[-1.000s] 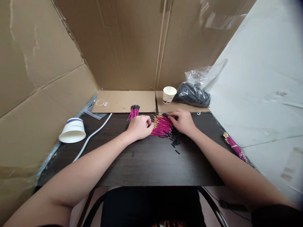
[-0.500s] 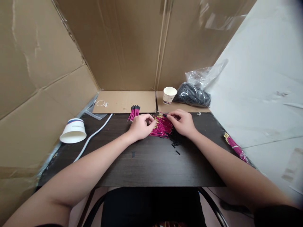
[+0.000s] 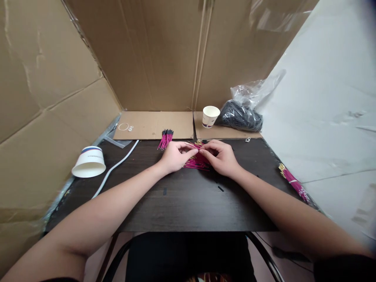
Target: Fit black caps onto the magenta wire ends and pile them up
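Note:
A pile of magenta wires with gold tips [image 3: 196,163] lies on the dark table, partly covered by both hands. My left hand [image 3: 178,156] is closed at the pile's left side, thumb and forefinger pinched. Opposite it, my right hand [image 3: 219,156] is pinched too, and the fingertips of both hands meet above the wires. Whatever sits between the fingertips is too small to make out. Behind my left hand stands out a small bunch of magenta wires with black ends [image 3: 166,139]. A short black tube piece [image 3: 220,188] lies in front of my right hand.
A paper cup [image 3: 210,116] stands on cardboard [image 3: 155,125] at the back, beside a plastic bag of black pieces [image 3: 242,115]. On the left are a tipped paper cup [image 3: 89,162] and a pale cable [image 3: 116,168]. A tied wire bundle [image 3: 293,183] lies at the right edge.
My right hand has moved left, from the pile's right side to my left hand, and their fingertips now meet. My left hand has shifted slightly right. The view has shifted a little.

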`<state>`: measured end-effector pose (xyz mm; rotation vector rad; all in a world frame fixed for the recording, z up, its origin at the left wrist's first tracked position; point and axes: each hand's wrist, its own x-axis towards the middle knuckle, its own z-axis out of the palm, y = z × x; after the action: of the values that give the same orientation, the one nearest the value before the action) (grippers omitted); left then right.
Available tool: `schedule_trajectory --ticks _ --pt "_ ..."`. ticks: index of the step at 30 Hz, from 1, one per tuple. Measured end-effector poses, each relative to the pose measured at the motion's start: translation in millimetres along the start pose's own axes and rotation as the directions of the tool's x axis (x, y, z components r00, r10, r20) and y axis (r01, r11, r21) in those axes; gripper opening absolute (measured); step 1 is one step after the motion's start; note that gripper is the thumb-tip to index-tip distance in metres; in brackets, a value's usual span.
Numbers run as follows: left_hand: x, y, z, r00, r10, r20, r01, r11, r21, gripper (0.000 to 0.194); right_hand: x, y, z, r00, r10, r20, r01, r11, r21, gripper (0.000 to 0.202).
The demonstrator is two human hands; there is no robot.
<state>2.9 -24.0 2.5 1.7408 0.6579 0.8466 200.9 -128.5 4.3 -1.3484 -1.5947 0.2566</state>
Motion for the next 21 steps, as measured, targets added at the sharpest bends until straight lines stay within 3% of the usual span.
schedule_trajectory --ticks 5,9,21 --pt "7 2 -7.9 0.991 -0.079 -0.112 0.061 0.986 -0.155 0.025 5 0 -7 0.997 -0.01 -0.071 0.006 0.998 -0.056 0.025" --pt "11 4 -13.3 0.975 -0.173 -0.138 0.129 0.951 -0.282 0.024 7 -1 -9 0.993 -0.02 -0.115 0.012 0.997 -0.07 0.027" --pt "11 6 -13.2 0.967 -0.231 -0.105 0.191 0.935 -0.299 0.021 5 -5 -10 0.988 -0.091 -0.122 0.085 0.995 -0.053 0.023"
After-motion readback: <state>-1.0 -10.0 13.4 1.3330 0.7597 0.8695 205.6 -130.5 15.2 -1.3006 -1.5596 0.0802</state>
